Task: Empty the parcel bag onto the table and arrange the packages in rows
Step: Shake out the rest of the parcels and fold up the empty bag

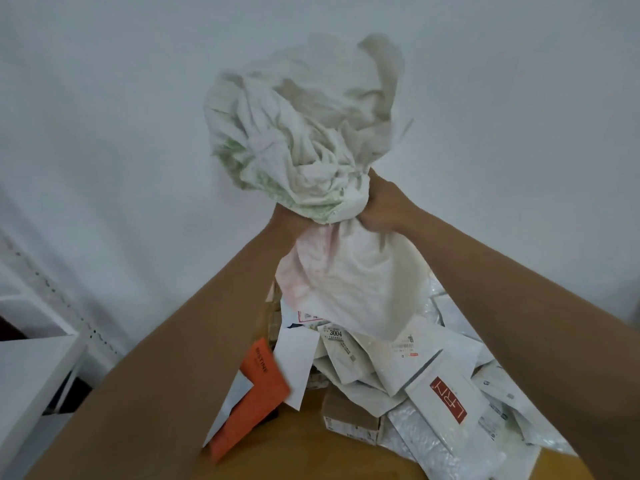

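Note:
A crumpled white parcel bag (304, 133) is held up in front of the wall, bunched at its middle. My left hand (287, 221) and my right hand (384, 206) both grip that bunched part. The bag's lower end (349, 278) hangs down over a heap of packages (391, 368) on the wooden table (311, 455). The heap holds white mailers, an orange envelope (258, 400), a white envelope with a red label (446, 407) and a small cardboard box (349, 415). Parts of the heap are hidden behind my arms.
A white metal shelving unit (38, 358) stands at the left, close to the table. A plain white wall (121, 116) fills the background. Bubble mailers (426, 445) lie near the table's front right.

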Demonstrator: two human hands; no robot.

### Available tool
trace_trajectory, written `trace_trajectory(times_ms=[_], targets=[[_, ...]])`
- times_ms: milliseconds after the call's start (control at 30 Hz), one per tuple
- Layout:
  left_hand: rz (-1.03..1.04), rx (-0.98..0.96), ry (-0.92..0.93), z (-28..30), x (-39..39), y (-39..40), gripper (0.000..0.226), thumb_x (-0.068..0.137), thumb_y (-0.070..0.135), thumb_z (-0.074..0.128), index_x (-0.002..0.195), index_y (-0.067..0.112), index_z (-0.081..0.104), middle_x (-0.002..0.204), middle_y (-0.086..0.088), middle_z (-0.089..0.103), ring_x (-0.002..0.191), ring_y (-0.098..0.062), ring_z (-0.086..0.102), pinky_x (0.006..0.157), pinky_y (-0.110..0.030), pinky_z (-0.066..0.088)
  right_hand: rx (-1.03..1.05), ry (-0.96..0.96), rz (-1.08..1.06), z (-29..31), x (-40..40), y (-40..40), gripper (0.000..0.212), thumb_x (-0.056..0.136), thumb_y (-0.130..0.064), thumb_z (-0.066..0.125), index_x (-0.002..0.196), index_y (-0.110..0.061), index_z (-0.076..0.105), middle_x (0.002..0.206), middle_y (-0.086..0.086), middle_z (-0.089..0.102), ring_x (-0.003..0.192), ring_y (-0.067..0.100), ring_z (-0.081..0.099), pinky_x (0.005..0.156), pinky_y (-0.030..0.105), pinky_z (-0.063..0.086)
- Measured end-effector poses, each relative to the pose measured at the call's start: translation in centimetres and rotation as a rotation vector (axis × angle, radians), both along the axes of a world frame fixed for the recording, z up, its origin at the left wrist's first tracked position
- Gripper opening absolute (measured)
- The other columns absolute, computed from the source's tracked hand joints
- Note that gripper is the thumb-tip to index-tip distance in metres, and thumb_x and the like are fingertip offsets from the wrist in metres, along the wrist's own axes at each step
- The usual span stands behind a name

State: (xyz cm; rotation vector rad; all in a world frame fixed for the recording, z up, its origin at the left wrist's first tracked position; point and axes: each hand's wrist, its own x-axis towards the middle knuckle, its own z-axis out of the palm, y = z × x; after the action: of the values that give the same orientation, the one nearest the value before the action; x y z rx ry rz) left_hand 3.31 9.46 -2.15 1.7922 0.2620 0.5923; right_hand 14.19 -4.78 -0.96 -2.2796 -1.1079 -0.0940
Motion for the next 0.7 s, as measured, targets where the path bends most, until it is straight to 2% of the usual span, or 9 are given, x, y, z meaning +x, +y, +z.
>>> trace_trajectory(times_ms=[67, 133, 267, 367, 433, 500, 600, 633, 700], targets=[[0.054, 0.121, -0.035, -0.3, -0.3, 0.1, 0.071, 0.081, 0.031, 0.071, 0.14, 0.014, 0.037, 0.135, 0.003, 0.044, 0.123, -0.01, 0.042, 0.107, -0.026, 0.036, -0.06, -0.005, -0.007, -0.1, -0.2, 0.4, 0.062, 0.093, -0.033, 0.053, 0.149, -0.016, 0.031, 0.139, 0.007, 0.053, 0.119, 0.029, 0.055, 0.092, 0.032, 0.043], [0.092, 0.131, -0.07, -0.6, -0.4, 0.4, 0.067, 0.073, 0.031, 0.071, 0.131, 0.017, 0.041, 0.131, 0.003, 0.045, 0.122, -0.011, 0.043, 0.106, -0.026, 0.037, 0.084, -0.018, -0.009, 0.0, -0.5, 0.4, 0.065, 0.085, -0.043, 0.052, 0.143, -0.019, 0.037, 0.127, 0.005, 0.061, 0.109, 0.027, 0.059, 0.092, 0.04, 0.048], [0.107, 0.202, 0.009, -1.4, -0.5, 0.7, 0.076, 0.079, 0.017, 0.078, 0.142, 0.006, 0.037, 0.143, -0.004, 0.043, 0.127, -0.011, 0.041, 0.101, -0.015, 0.035, -0.067, -0.014, -0.029, -0.2, -0.5, 0.7, 0.071, 0.084, -0.041, 0.052, 0.147, -0.016, 0.031, 0.13, 0.006, 0.058, 0.108, 0.029, 0.059, 0.085, 0.033, 0.045], [0.164, 0.165, 0.006, -1.6, 0.0, 1.5, 0.068, 0.082, 0.013, 0.075, 0.139, 0.002, 0.04, 0.143, -0.007, 0.045, 0.125, -0.014, 0.044, 0.104, -0.018, 0.036, 0.111, -0.017, -0.011, -0.3, -1.0, 0.8, 0.07, 0.077, -0.041, 0.048, 0.141, -0.014, 0.038, 0.109, 0.002, 0.066, 0.093, 0.024, 0.061, 0.078, 0.036, 0.048], [0.121, 0.168, 0.085, -1.8, 0.0, 1.5, 0.064, 0.087, 0.013, 0.07, 0.142, 0.005, 0.037, 0.141, -0.003, 0.043, 0.123, -0.015, 0.045, 0.102, -0.022, 0.037, 0.09, -0.031, -0.031, -0.4, -1.0, 1.0, 0.07, 0.079, -0.037, 0.051, 0.143, -0.014, 0.035, 0.108, 0.006, 0.066, 0.094, 0.029, 0.062, 0.078, 0.038, 0.049], [0.163, 0.224, 0.02, -2.0, 0.0, 1.5, 0.068, 0.085, 0.017, 0.073, 0.141, 0.005, 0.038, 0.138, 0.0, 0.043, 0.127, -0.013, 0.042, 0.105, -0.018, 0.033, 0.013, -0.033, -0.051, -0.4, -0.9, 1.0, 0.063, 0.086, -0.031, 0.053, 0.143, -0.014, 0.036, 0.113, 0.009, 0.066, 0.096, 0.031, 0.062, 0.076, 0.034, 0.045], [0.135, 0.32, 0.008, -2.1, 0.3, 1.7, 0.053, 0.096, 0.014, 0.058, 0.142, 0.005, 0.035, 0.135, -0.003, 0.048, 0.124, -0.017, 0.043, 0.1, -0.015, 0.031, 0.158, -0.077, -0.023, -0.2, -1.2, 0.8, 0.058, 0.077, -0.034, 0.048, 0.131, -0.011, 0.046, 0.092, 0.003, 0.065, 0.082, 0.025, 0.061, 0.069, 0.032, 0.041], [0.114, 0.329, 0.051, -2.2, 0.6, 1.6, 0.049, 0.099, 0.015, 0.051, 0.143, 0.007, 0.032, 0.134, -0.004, 0.049, 0.118, -0.015, 0.043, 0.096, -0.015, 0.033, 0.165, -0.077, -0.022, -0.2, -1.1, 0.7, 0.06, 0.077, -0.034, 0.049, 0.132, -0.011, 0.045, 0.093, 0.003, 0.065, 0.083, 0.026, 0.062, 0.07, 0.034, 0.045], [0.087, 0.241, 0.033, -2.2, 0.7, 1.7, 0.056, 0.094, 0.019, 0.062, 0.142, 0.011, 0.034, 0.141, -0.005, 0.045, 0.115, -0.01, 0.045, 0.096, -0.011, 0.037, 0.094, -0.047, -0.043, 0.0, -1.3, 0.3, 0.064, 0.081, -0.031, 0.053, 0.141, -0.013, 0.038, 0.105, 0.007, 0.067, 0.093, 0.03, 0.063, 0.078, 0.038, 0.05]])
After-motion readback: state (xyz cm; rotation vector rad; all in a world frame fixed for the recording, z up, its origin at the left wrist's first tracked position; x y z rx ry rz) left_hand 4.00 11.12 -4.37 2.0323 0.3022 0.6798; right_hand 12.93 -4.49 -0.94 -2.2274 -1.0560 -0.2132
